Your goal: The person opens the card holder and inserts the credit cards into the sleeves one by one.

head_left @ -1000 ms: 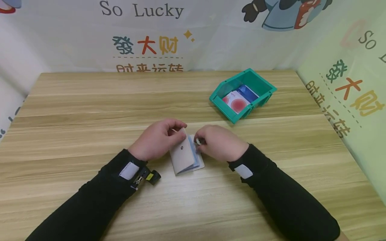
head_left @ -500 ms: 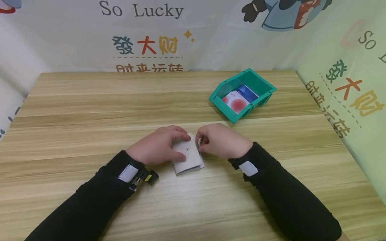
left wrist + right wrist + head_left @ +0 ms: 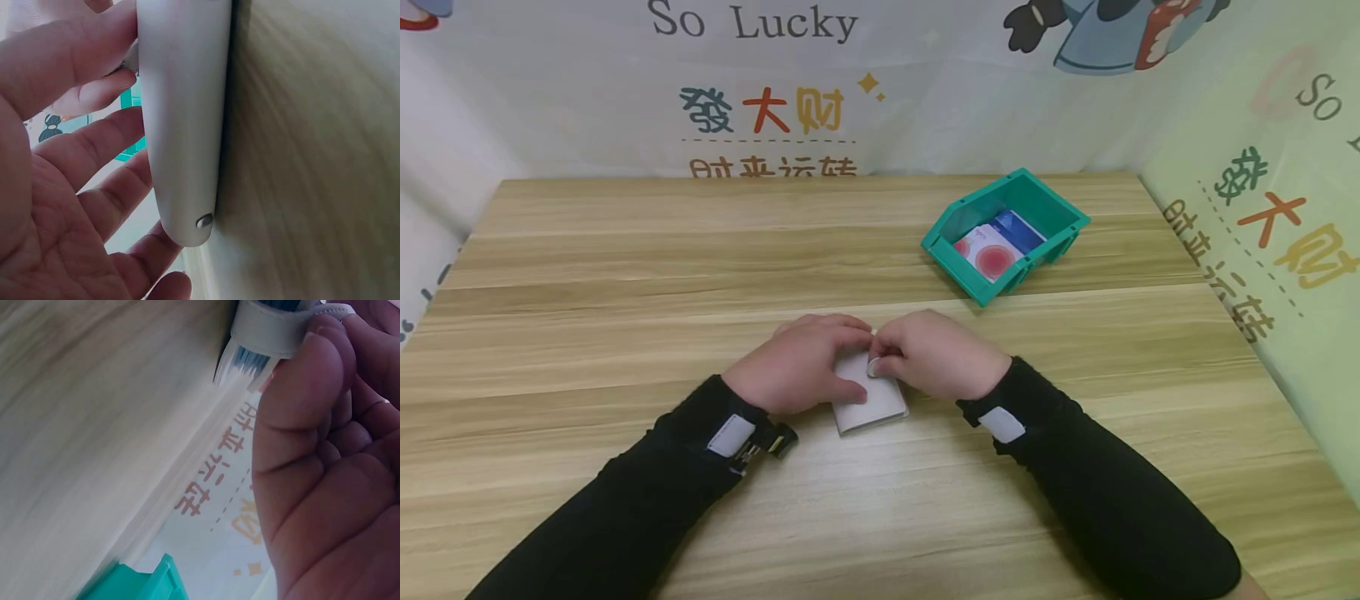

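A small white card holder [image 3: 874, 407] lies folded on the table, under both hands in the head view. My left hand [image 3: 797, 364] rests on its cover with thumb and fingers spread. The left wrist view shows the holder's rounded spine [image 3: 184, 125] with a metal stud [image 3: 204, 220] near one end. My right hand [image 3: 942, 357] pinches the end of the closing strap [image 3: 269, 328], which is bent round the open side and over the cover. Blue inner sleeves [image 3: 251, 359] show between the covers in the right wrist view. My fingers hide the snap on the cover.
A green bin [image 3: 955, 271] stands beyond my right hand, holding a white box with red circles [image 3: 992, 254] and a blue box [image 3: 1018, 229]. A printed cloth [image 3: 925, 108] hangs along the table's back and right sides.
My left hand has folded the cover down and laid its fingers flat on it. My right hand has brought the strap leftward, from beside the holder to over the cover.
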Available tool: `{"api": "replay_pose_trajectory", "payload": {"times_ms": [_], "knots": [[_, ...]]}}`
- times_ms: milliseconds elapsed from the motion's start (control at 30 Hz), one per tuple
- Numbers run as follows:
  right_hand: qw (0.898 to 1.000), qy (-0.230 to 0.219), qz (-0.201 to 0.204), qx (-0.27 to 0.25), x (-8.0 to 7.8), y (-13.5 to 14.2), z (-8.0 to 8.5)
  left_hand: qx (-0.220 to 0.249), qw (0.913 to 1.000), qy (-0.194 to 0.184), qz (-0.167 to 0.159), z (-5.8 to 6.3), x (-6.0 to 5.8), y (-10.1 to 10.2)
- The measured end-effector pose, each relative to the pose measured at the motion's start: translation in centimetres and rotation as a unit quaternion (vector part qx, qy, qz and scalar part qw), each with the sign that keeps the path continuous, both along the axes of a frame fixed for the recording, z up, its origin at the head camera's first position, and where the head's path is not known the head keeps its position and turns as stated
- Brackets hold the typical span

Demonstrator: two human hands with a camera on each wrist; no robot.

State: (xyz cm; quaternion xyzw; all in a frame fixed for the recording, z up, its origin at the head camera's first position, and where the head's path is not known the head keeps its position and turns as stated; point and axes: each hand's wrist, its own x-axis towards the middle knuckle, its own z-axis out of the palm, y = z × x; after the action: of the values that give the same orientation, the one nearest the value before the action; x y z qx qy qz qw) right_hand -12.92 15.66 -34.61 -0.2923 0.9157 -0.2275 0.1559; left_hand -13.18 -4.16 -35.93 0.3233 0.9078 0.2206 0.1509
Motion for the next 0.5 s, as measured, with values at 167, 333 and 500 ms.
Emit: {"api": "replay_pose_trajectory", "payload": {"times_ms": [167, 333, 500], "knots": [[1.0, 0.01, 0.001, 0.01, 0.0, -0.45, -0.13, -0.007, 0.9999, 0.011, 0.001, 0.02, 0.02, 0.05], [1.0, 0.015, -0.004, 0.012, -0.13, -0.77, -0.23, 0.002, 0.9998, 0.016, 0.009, 0.02, 0.07, 0.09], [1.0, -0.008, -0.026, 0.013, -0.34, -1.09, -0.18, 0.005, 0.9998, 0.01, 0.018, 0.03, 0.13, 0.06]]}}
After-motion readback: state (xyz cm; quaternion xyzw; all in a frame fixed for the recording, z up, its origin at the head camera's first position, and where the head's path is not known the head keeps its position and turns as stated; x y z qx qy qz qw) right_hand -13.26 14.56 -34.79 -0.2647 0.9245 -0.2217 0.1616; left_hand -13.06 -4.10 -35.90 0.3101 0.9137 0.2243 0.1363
